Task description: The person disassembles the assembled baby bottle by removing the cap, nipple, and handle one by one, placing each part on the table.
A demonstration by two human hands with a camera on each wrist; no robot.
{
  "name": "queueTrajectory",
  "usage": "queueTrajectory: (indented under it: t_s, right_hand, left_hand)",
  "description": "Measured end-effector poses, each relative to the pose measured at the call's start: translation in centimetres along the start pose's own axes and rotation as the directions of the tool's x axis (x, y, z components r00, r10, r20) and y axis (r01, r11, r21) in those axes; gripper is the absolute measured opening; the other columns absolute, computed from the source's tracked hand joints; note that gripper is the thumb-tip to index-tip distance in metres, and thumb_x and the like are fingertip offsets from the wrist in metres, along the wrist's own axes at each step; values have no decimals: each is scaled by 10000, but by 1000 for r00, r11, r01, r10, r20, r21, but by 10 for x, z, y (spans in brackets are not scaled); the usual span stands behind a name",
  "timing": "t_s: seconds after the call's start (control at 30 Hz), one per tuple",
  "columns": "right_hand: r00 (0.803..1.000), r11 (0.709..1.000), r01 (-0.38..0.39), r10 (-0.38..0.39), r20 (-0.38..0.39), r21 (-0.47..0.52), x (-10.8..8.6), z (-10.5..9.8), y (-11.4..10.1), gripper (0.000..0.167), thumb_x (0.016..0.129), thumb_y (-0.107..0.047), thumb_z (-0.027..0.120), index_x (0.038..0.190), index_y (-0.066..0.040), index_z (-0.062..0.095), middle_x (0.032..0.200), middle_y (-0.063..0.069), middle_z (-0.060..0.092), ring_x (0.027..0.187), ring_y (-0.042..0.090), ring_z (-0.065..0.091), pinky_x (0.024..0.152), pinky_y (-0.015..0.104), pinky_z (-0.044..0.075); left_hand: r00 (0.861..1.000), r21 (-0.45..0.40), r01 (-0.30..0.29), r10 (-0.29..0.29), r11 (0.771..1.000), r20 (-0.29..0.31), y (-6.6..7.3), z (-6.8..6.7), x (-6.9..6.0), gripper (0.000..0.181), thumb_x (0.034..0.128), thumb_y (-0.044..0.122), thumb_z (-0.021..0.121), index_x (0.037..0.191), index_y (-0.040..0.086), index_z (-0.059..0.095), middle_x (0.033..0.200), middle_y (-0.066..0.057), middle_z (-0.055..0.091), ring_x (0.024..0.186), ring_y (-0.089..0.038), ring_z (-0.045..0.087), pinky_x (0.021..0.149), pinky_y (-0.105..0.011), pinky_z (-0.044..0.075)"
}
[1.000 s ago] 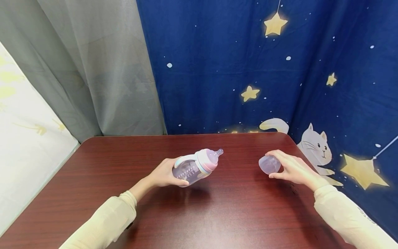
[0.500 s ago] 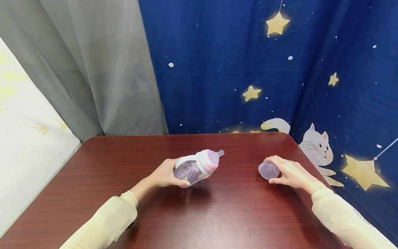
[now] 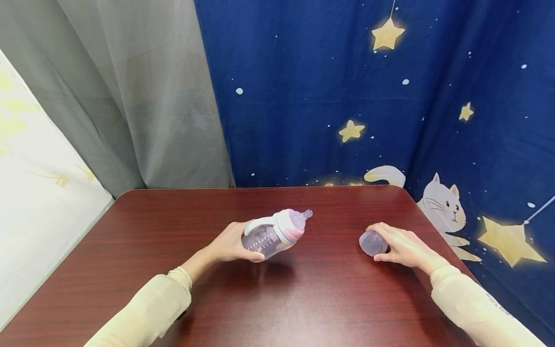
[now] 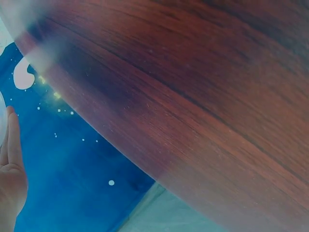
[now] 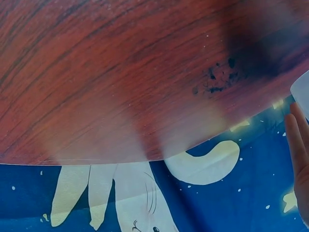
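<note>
In the head view a clear baby bottle (image 3: 265,241) with a pink and white collar and a handle lies tilted in the air, its teat pointing right and up. The left hand (image 3: 228,244) grips it round its lower body. Farther right, the right hand (image 3: 402,246) holds a translucent cap (image 3: 373,243) between thumb and fingers, apart from the bottle. At the left edge of the left wrist view the left hand (image 4: 12,176) shows beside a sliver of the bottle. The right hand (image 5: 300,159) touches the cap's edge (image 5: 302,92) in the right wrist view.
A dark red wooden table (image 3: 277,303) spans the space below both hands. Behind it hang a grey curtain (image 3: 165,106) and a blue curtain (image 3: 295,115) with stars and a white cat. A pale panel (image 3: 39,193) stands at the left.
The right hand has lowered slightly and shifted a little left with the cap, which has tilted. The left hand and the bottle have hardly moved.
</note>
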State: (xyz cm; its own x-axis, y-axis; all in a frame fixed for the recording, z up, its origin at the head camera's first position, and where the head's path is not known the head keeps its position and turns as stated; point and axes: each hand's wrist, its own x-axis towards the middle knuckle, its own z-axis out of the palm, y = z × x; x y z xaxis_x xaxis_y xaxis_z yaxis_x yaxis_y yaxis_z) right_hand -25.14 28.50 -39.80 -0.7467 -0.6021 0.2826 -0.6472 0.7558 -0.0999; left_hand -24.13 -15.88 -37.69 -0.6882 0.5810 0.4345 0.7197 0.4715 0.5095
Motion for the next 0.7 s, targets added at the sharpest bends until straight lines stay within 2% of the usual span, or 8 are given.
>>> queueTrajectory:
  t_s: [0.7]
  right_hand:
    - [999,1000,24,-23,40,-17,-3,9,3,626,639,-368,758,1153,-143,481,1046,-47,509,805,85,513,655,333,448]
  left_hand:
    - [999,1,32,-32,999,14,-1,0,-2,694,572,462,762,1160,180,527,840,128,580,720,-50,535,620,-231,436]
